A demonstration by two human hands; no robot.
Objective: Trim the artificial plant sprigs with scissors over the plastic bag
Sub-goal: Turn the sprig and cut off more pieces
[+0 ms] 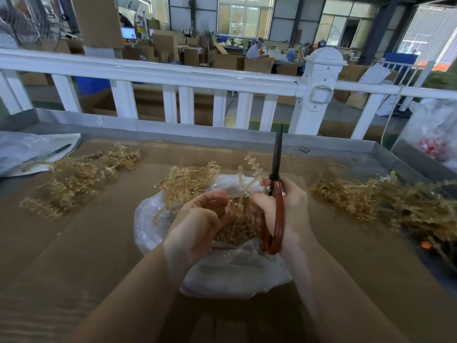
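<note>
Over the clear plastic bag [230, 271] at the table's middle, my left hand [197, 224] cups a bundle of tan artificial plant sprigs [238, 219], fingers curled round it. My right hand [288, 211] grips the scissors [275, 194] by their red-brown handles, the dark blades closed and pointing up and away. The same hand's thumb and fingers also touch the sprig bundle from the right. A few sprig stems [249, 169] stick up between the hands.
Loose sprig piles lie on the brown cardboard-covered table: left [74, 179], centre behind the bag [190, 181], and a large heap at right [395, 204]. A white bag with a knife-like tool [37, 154] sits far left. A white railing [173, 78] runs behind the table.
</note>
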